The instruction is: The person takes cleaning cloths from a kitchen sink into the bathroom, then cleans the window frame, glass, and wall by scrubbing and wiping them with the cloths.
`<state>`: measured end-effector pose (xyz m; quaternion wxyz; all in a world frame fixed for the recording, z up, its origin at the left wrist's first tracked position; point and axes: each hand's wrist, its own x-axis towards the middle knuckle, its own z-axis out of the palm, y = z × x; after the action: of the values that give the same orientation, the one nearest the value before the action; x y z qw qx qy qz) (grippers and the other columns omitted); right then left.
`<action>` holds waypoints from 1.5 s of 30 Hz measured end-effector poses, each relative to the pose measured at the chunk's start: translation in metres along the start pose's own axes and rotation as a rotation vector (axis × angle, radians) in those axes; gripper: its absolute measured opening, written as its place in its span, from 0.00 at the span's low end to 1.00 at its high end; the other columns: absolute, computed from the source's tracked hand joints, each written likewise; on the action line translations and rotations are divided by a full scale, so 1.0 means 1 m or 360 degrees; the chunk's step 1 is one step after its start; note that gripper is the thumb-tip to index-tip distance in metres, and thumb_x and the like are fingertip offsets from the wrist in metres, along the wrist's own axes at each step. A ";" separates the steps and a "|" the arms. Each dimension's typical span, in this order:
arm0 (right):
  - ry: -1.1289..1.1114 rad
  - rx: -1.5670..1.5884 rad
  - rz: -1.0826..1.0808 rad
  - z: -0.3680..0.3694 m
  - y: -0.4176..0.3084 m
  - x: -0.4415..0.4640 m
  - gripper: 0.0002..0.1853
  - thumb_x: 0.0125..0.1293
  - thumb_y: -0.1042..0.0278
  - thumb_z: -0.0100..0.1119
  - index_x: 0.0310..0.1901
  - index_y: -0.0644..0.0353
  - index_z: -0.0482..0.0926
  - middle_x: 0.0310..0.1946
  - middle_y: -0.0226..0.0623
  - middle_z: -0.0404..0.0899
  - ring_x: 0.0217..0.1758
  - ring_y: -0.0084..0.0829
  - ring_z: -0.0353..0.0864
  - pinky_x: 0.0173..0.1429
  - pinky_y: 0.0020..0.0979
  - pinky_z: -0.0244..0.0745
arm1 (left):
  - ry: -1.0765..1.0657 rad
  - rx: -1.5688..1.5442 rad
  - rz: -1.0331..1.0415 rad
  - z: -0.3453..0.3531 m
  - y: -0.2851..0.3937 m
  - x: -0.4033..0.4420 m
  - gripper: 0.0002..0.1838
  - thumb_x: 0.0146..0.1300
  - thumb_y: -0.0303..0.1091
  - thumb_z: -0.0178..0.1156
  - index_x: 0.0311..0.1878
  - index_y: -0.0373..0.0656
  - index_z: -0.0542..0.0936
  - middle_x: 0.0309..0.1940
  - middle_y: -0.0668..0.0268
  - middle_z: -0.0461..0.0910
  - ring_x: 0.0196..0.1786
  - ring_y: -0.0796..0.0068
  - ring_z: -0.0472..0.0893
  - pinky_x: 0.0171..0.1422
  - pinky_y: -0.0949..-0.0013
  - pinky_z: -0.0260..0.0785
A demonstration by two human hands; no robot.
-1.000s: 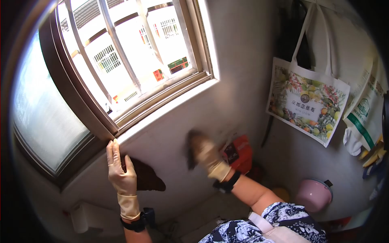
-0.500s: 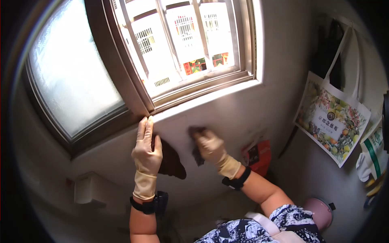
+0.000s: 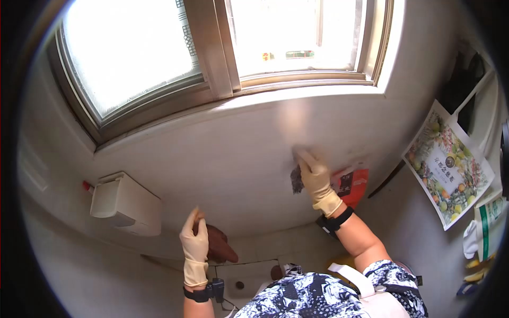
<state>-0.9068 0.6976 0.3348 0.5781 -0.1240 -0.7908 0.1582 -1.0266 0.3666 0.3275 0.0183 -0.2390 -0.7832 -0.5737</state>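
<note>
My left hand point(image 3: 194, 241) wears a cream rubber glove and is closed on a reddish-brown cloth point(image 3: 219, 246), which hangs out to its right. It is low in front of the wall, near the white wall box. My right hand point(image 3: 317, 180), gloved the same way, is against the tiled wall point(image 3: 233, 143) below the window. A dark grey cloth point(image 3: 297, 181) shows under its fingertips, partly hidden by the hand.
Above is a sliding window point(image 3: 297, 79) with a metal frame. A white box point(image 3: 132, 204) is mounted on the wall at left. At right hang a red packet point(image 3: 356, 185) and a printed tote bag point(image 3: 448, 164). A sink point(image 3: 249, 281) lies below.
The view has shifted. My left hand has come down from the window ledge with the brown cloth, and my right hand has moved to the right along the wall, nearer the red packet.
</note>
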 end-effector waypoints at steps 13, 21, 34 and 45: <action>-0.0402 0.0583 0.0515 0.060 -0.031 -0.028 0.11 0.58 0.70 0.56 0.44 0.49 0.80 0.32 0.42 0.73 0.34 0.45 0.75 0.34 0.43 0.71 | 0.0011 -0.0172 -0.0438 -0.027 -0.084 -0.058 0.16 0.67 0.29 0.52 0.54 0.33 0.77 0.35 0.60 0.84 0.39 0.75 0.81 0.48 0.73 0.73; -0.0327 0.0196 0.0099 0.073 -0.059 -0.043 0.12 0.60 0.74 0.60 0.46 0.58 0.80 0.36 0.41 0.76 0.37 0.40 0.78 0.37 0.38 0.74 | 0.0321 -0.0812 -0.1332 -0.067 -0.163 -0.123 0.23 0.65 0.48 0.57 0.53 0.37 0.77 0.36 0.62 0.78 0.40 0.70 0.78 0.44 0.66 0.73; 0.0372 0.0690 0.0462 0.043 -0.100 0.051 0.13 0.54 0.81 0.62 0.43 0.65 0.81 0.27 0.44 0.80 0.27 0.36 0.79 0.37 0.31 0.75 | -0.0254 -0.1111 -0.1546 -0.033 -0.157 -0.139 0.26 0.57 0.33 0.68 0.57 0.34 0.73 0.44 0.61 0.78 0.43 0.68 0.79 0.42 0.68 0.73; -0.0852 0.0858 0.0515 0.109 -0.133 0.008 0.14 0.60 0.77 0.57 0.48 0.66 0.79 0.44 0.45 0.78 0.46 0.42 0.78 0.51 0.35 0.73 | -0.0422 -0.0918 -0.1436 -0.001 -0.180 -0.130 0.20 0.67 0.50 0.54 0.47 0.43 0.79 0.35 0.66 0.81 0.33 0.72 0.79 0.36 0.70 0.70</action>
<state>-1.0152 0.5666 0.3632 0.3314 -0.0453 -0.8139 0.4751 -0.9831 0.2792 0.1283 -0.3945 0.0549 -0.6147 -0.6808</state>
